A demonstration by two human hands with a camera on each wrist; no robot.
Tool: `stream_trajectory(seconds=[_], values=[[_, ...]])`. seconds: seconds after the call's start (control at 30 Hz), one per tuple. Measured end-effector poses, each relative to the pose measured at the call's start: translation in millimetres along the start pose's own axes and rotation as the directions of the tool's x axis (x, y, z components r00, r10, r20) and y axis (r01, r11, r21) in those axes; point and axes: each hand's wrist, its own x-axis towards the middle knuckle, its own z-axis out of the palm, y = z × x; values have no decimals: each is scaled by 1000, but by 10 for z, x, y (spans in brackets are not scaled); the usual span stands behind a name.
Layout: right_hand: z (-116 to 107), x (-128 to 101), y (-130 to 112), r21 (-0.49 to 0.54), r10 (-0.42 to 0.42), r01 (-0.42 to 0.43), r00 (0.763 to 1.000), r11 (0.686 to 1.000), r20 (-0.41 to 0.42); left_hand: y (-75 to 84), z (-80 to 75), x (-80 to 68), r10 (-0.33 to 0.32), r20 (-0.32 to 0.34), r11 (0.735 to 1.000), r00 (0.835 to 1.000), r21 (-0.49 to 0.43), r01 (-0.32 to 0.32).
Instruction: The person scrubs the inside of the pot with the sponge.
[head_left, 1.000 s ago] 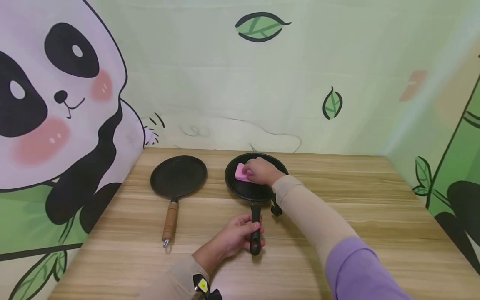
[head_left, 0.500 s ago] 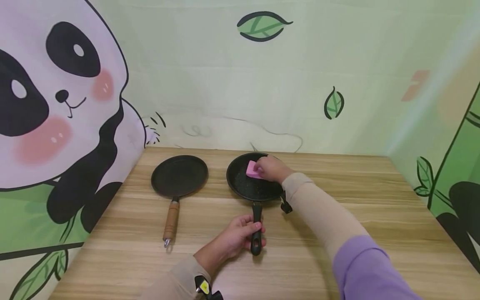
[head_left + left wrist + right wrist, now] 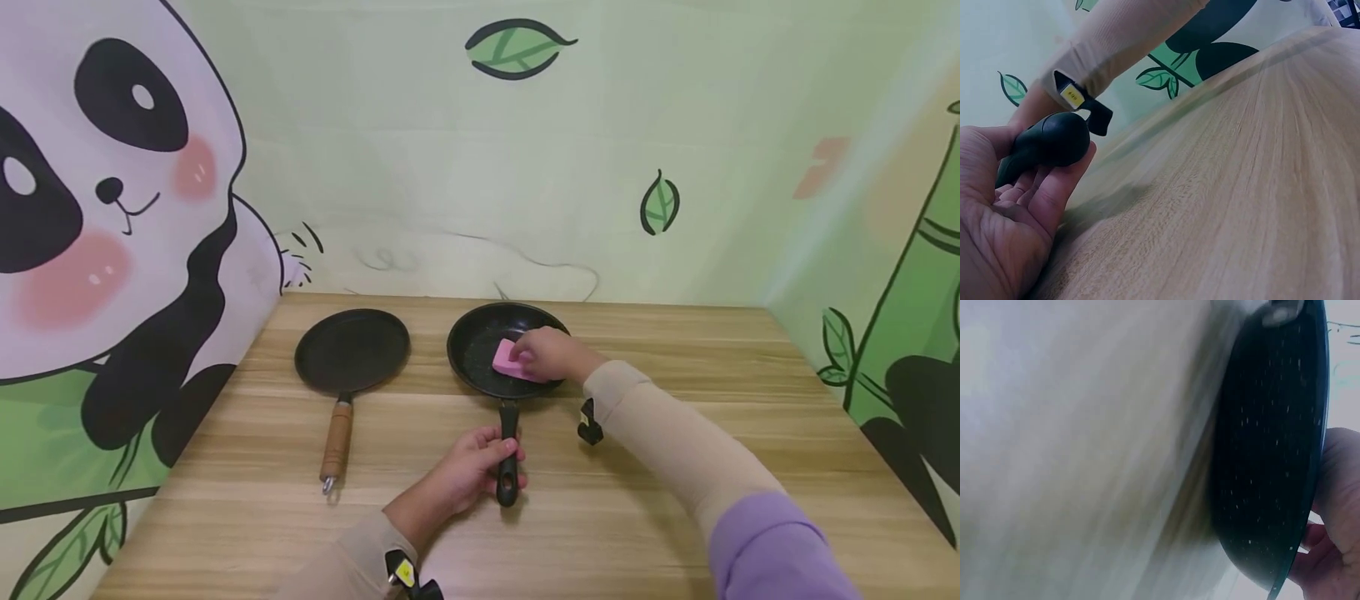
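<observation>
A black frying pan [image 3: 476, 362] stands on the wooden table, its handle [image 3: 507, 467] toward me. My left hand [image 3: 467, 468] grips that handle, thumb on top and fingers beneath; the left wrist view shows the handle's rounded end [image 3: 1063, 139] between thumb and fingers. Inside the pan, my right hand [image 3: 552, 354] holds a pink sponge [image 3: 504, 358] against the bottom, right of its middle. In the right wrist view the pan's speckled outer side [image 3: 1266, 450] hides the sponge and part of the right hand [image 3: 1335, 550].
Left of the frying pan lies a flat black griddle pan [image 3: 352, 350] with a wooden handle [image 3: 337, 437]. Behind the wooden table [image 3: 675, 400] rises a pale green wall cloth [image 3: 420, 125] printed with a panda and leaves.
My right hand has wiped the sponge rightward across the pan, then toward me. The left hand keeps its hold on the handle, and the pan stays in place.
</observation>
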Motion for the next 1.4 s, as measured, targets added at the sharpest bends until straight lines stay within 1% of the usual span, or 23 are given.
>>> stream_trajectory(seconds=[0.13,0.33,0.43,0.57,0.63,0.8,0.9,0.97,1.1,1.23,1.4], values=[[43,-34,-87,28,-52,52,999,998,-13,7,-11,-6,0,-7,1000,1000,8,0],[112,-32,-249,-9,-158,158,986,987,-57,32,-16,-9,-7,-15,1000,1000,8,7],[123,-18,-352,-16,-175,174,982,985,-75,39,-16,-8,-8,-6,1000,1000,10,8],[154,53,-463,-30,-144,141,984,990,-109,49,-17,-10,-15,2,1000,1000,5,15],[172,108,-504,-31,-102,99,987,995,-126,46,-20,-11,-12,3,1000,1000,2,12],[206,283,-518,-85,17,-29,989,996,-147,35,-24,-14,-13,2,1000,1000,-12,13],[193,375,-473,-127,53,-72,988,989,-143,32,-20,-17,-16,9,1000,1000,-13,16],[170,420,-439,-144,61,-80,990,986,-131,24,-22,-17,-16,13,1000,1000,-18,16],[110,473,-364,-153,50,-67,992,986,-117,17,-29,-17,-6,15,1000,1000,-23,6],[79,506,-264,-181,14,-40,990,983,-143,19,-33,-12,-3,5,1000,1000,-20,3],[68,511,-164,-214,17,-49,989,976,-149,22,-35,-9,-4,-11,1000,1000,-21,3]])
